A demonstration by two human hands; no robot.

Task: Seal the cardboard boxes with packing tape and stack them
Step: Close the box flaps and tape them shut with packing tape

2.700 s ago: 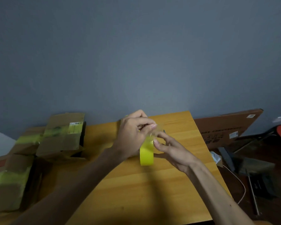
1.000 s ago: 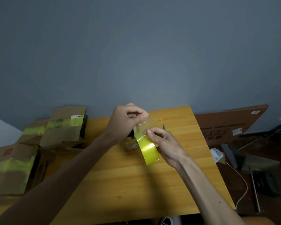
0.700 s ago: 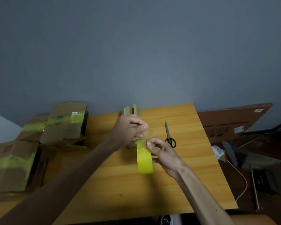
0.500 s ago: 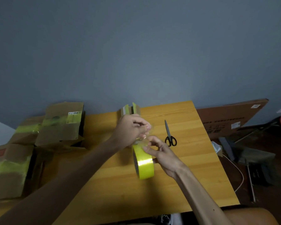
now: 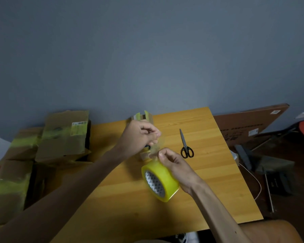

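Note:
A yellow roll of packing tape (image 5: 162, 179) hangs above the wooden table (image 5: 209, 186). My right hand (image 5: 175, 168) grips the roll from the right side. My left hand (image 5: 140, 135) pinches the clear free end of the tape (image 5: 155, 146), pulled up and away from the roll. A small cardboard box (image 5: 143, 118) stands on the table behind my left hand, mostly hidden by it. Several taped cardboard boxes (image 5: 65, 135) are piled at the left.
Black-handled scissors (image 5: 186, 146) lie on the table to the right of my hands. A large flat brown carton (image 5: 249, 125) leans against the wall at the right. Cables and dark gear lie on the floor at the right.
The roll has turned so its patterned core faces me, and it sits lower. My left hand has drawn the free end up from the roll. The scissors came into view.

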